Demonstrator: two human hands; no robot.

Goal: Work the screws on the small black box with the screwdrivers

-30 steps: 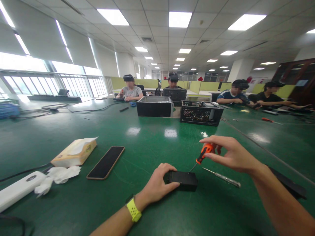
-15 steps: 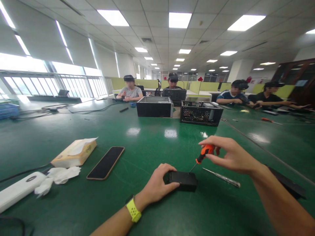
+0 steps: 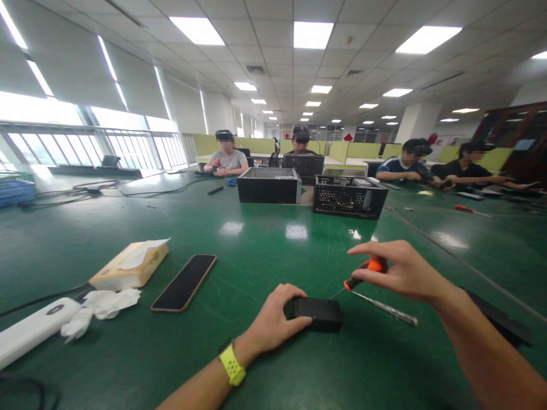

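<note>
My left hand [image 3: 277, 319], with a yellow-green watch [image 3: 232, 364] on the wrist, grips the left end of a small black box [image 3: 320, 314] on the green table [image 3: 179, 347]. In my right hand [image 3: 395, 270] is an orange and black screwdriver [image 3: 361, 274], tilted low to the right. Its handle lies between thumb and curled fingers, the index finger stretched out above it. The thin shaft reaches down to the box's top back edge. A clear-handled screwdriver [image 3: 387, 308] lies on the table just right of the box, below my right hand.
A phone [image 3: 184, 283], a tissue pack [image 3: 130, 265], crumpled tissue [image 3: 106, 303] and a white device [image 3: 38, 327] lie left. Two computer cases [image 3: 269, 186] [image 3: 350, 196] stand ahead. A dark panel [image 3: 498, 316] is at right. Several people sit across the table.
The orange screwdriver has tipped lower to the right, its handle sinking deeper into my right hand. The tip stays by the box's back edge. My left hand and the box have not moved.
</note>
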